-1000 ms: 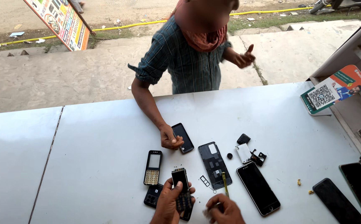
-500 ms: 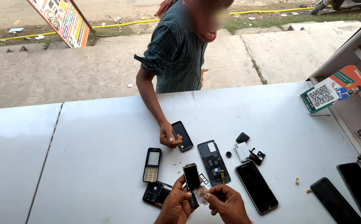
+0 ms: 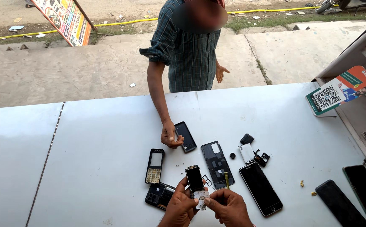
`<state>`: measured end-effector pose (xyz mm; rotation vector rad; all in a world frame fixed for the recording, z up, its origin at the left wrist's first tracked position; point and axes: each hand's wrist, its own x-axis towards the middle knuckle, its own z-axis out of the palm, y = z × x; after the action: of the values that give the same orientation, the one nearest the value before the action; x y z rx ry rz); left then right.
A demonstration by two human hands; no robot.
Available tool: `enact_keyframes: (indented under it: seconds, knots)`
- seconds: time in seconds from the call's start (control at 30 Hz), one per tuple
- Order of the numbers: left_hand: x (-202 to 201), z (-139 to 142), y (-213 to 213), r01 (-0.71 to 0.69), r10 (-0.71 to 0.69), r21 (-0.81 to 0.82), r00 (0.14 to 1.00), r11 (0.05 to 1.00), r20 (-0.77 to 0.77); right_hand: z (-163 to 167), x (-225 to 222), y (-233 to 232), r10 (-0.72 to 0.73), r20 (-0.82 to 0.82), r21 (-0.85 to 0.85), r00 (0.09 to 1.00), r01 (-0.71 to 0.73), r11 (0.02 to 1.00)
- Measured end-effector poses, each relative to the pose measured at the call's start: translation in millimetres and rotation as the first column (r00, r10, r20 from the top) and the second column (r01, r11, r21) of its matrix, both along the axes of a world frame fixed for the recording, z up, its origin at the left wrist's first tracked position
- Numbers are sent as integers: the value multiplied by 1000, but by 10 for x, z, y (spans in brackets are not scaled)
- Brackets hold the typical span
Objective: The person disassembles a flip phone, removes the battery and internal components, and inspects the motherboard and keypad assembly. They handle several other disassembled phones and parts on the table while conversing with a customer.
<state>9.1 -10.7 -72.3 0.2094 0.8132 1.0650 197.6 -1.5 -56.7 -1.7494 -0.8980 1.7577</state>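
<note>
While both hands (image 3: pixel 204 206) grip phone board (image 3: pixel 196 185), green-orange card (image 3: pixel 340 90) leans right; right apparently pinches yellow tool (image 3: pixel 226 180).

Roadside phone repair stall. White counter (image 3: pixel 107 138) faces an open pavement; customer (image 3: pixel 187 54) stands outside it. Dismantled phones (image 3: pixel 216 162), loose parts (image 3: pixel 254 153) and whole handsets (image 3: pixel 260 187) lie on top. Payment code card (image 3: pixel 340 90) at right; signboard (image 3: pixel 65 19) outside.
</note>
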Motion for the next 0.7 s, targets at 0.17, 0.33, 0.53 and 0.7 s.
enact_keyframes:
  seconds: [0.17,0.33,0.53,0.7]
  knots:
    - [42,-94,-53,20,-21,-13,999,1000,-41,-26,-47,-19,-28,-7,-18,1000,28,999]
    - [81,-131,-77,16,-18,-19,998,1000,-60,-110,-59,-40,-23,47,15,999,22,1000]
    - [80,-75,-77,21,-23,-28,997,999,-71,-204,-57,-56,-21,78,50,997,17,999]
    - [66,-62,-53,17,-18,-19,998,1000,-65,-193,-57,-48,-17,73,18,997,16,1000]
